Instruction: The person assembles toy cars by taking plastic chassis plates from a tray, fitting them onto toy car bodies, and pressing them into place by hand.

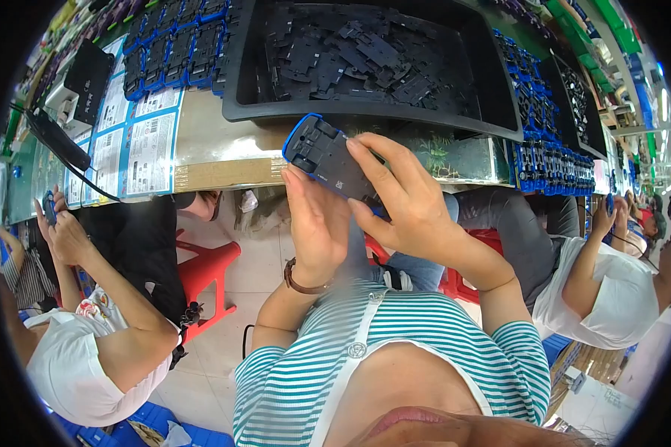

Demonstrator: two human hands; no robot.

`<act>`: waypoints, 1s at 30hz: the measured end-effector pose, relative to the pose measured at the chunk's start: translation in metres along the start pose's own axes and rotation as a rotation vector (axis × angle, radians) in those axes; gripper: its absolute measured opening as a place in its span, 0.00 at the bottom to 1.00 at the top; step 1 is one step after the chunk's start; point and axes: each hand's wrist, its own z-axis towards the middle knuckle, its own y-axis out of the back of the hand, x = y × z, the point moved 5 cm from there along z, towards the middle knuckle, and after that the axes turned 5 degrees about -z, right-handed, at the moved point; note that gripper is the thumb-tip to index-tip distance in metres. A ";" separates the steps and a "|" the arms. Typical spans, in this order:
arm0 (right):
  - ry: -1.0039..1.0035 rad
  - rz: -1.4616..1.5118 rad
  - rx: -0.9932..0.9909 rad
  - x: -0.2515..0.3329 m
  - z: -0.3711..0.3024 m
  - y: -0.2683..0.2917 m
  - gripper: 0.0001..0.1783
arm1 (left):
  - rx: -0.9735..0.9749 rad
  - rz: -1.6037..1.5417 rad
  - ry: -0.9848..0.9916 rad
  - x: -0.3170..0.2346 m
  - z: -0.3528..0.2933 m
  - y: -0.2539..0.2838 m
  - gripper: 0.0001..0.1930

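Observation:
A toy car (326, 159) with a blue body and a black underside is held bottom up in front of my chest, below the near rim of the black bin. My right hand (406, 195) grips its right end, fingers over the black base and thumb at the near edge. My left hand (317, 227) supports it from the near left side; a fingertip touches the blue edge and the other fingers are partly hidden beneath the car. Black wheels show at the car's left end.
A large black bin (235, 110) full of loose black chassis plates (365, 56) stands ahead. Blue-and-black car bodies stand in rows at the far left (175, 56) and right (533, 112). Label sheets (149, 149) lie on the table left. Co-workers sit on both sides; a red stool (209, 279) stands left.

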 end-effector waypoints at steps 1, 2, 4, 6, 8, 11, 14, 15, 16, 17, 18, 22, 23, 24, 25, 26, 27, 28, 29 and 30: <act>-0.024 -0.018 -0.004 0.000 0.000 -0.001 0.38 | -0.007 0.020 -0.026 -0.001 0.000 -0.001 0.28; -0.048 -0.037 -0.008 0.000 0.000 -0.002 0.38 | -0.013 0.040 -0.051 -0.003 0.001 -0.002 0.27; -0.055 -0.037 0.003 0.001 -0.004 0.004 0.38 | -0.053 0.139 -0.073 0.005 -0.005 -0.004 0.25; -0.067 -0.037 0.006 0.004 -0.009 0.006 0.37 | -0.105 0.290 -0.109 0.008 -0.008 -0.009 0.22; -0.096 -0.065 -0.047 0.007 -0.014 0.005 0.38 | -0.122 0.343 -0.132 0.012 -0.009 -0.006 0.22; -0.099 0.007 -0.062 0.004 -0.014 0.008 0.40 | -0.119 0.341 -0.159 0.011 -0.008 -0.007 0.23; -0.223 0.202 -0.134 -0.014 -0.029 0.014 0.39 | -0.053 0.249 -0.204 0.007 -0.003 -0.017 0.24; -0.392 0.429 -0.195 -0.022 -0.039 0.008 0.37 | -0.062 0.289 -0.218 0.006 -0.001 -0.015 0.24; -0.515 0.657 -0.202 -0.026 -0.045 -0.001 0.36 | -0.055 0.276 -0.234 0.006 0.000 -0.017 0.24; -0.635 0.886 -0.212 -0.029 -0.051 -0.010 0.35 | -0.046 0.263 -0.249 0.007 0.000 -0.020 0.24; -0.663 1.023 -0.200 -0.026 -0.050 -0.013 0.32 | -0.038 0.276 -0.259 0.008 0.000 -0.021 0.25; -0.815 1.293 -0.205 -0.023 -0.055 -0.019 0.26 | -0.047 0.329 -0.317 0.015 0.000 -0.020 0.26; -0.793 1.263 -0.209 -0.024 -0.055 -0.018 0.24 | -0.042 0.334 -0.302 0.017 0.000 -0.019 0.26; -0.770 1.229 -0.212 -0.025 -0.055 -0.016 0.23 | -0.032 0.348 -0.321 0.018 0.001 -0.019 0.26; -0.727 1.208 -0.261 -0.026 -0.058 -0.019 0.22 | -0.022 0.362 -0.343 0.018 0.001 -0.019 0.26; -0.732 1.205 -0.273 -0.028 -0.058 -0.019 0.22 | -0.028 0.378 -0.351 0.018 0.003 -0.019 0.26; -0.746 1.218 -0.258 -0.030 -0.058 -0.021 0.23 | -0.028 0.381 -0.347 0.019 0.004 -0.019 0.26; -0.759 1.231 -0.242 -0.030 -0.057 -0.023 0.24 | -0.037 0.390 -0.361 0.020 0.004 -0.019 0.25; -0.760 1.233 -0.244 -0.028 -0.057 -0.023 0.24 | -0.046 0.398 -0.377 0.019 0.004 -0.018 0.25; -0.760 1.312 -0.287 -0.027 -0.058 -0.023 0.25 | -0.045 0.399 -0.377 0.020 0.004 -0.017 0.25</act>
